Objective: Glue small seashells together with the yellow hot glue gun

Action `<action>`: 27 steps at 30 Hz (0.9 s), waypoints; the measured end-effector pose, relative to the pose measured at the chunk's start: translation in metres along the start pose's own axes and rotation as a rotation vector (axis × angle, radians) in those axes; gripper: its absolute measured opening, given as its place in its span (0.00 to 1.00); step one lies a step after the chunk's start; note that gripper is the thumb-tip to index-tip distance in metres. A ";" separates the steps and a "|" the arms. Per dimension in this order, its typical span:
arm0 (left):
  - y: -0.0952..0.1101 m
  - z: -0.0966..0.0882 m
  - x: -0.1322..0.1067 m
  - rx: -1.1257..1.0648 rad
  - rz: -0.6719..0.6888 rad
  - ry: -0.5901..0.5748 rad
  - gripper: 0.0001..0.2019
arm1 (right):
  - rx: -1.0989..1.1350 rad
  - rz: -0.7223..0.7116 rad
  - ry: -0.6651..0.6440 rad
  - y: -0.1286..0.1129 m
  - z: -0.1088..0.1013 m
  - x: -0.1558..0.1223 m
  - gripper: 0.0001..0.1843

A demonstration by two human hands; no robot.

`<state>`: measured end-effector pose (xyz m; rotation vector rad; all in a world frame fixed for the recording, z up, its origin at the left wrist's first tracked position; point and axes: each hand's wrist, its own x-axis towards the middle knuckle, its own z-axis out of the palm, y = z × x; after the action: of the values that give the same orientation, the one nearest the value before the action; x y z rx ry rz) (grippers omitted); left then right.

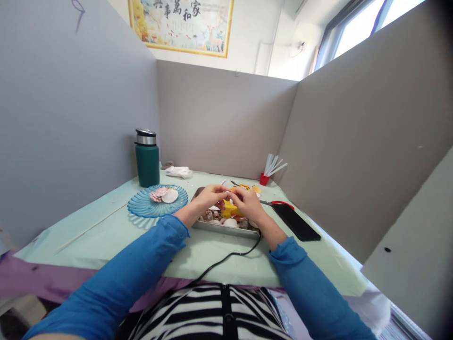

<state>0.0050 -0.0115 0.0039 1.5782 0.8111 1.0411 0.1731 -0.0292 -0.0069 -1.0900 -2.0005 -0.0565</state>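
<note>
Above a shallow metal tray (221,229), my left hand (209,195) and my right hand (247,204) meet at the fingertips. The fingers of both are pinched together around something small that I cannot make out. Below them the tray holds several shells (231,223) and small brown pieces. A yellow object (230,209) lies between the hands and the tray's contents, partly covered, and its kind is unclear. From the tray's right front corner a black cord (226,258) runs toward my body.
Left of the tray stands a blue glass plate (136,206) with shells (170,195). Behind it is a green bottle (147,163). A red cup (264,179) with white sticks, red-handled scissors (284,205) and a black phone (296,222) are at right. Grey partitions (226,118) enclose the table.
</note>
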 end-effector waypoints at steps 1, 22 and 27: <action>0.000 0.000 0.000 0.004 -0.005 0.004 0.09 | 0.000 0.000 -0.002 0.000 0.000 0.000 0.15; -0.001 -0.001 -0.001 -0.015 -0.001 -0.012 0.13 | -0.013 -0.014 0.007 0.002 0.001 0.000 0.16; 0.000 0.000 -0.001 -0.026 0.001 -0.004 0.12 | -0.011 -0.008 0.008 0.001 0.001 0.000 0.16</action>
<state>0.0044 -0.0123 0.0037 1.5587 0.7909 1.0446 0.1735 -0.0282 -0.0076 -1.0868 -1.9998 -0.0763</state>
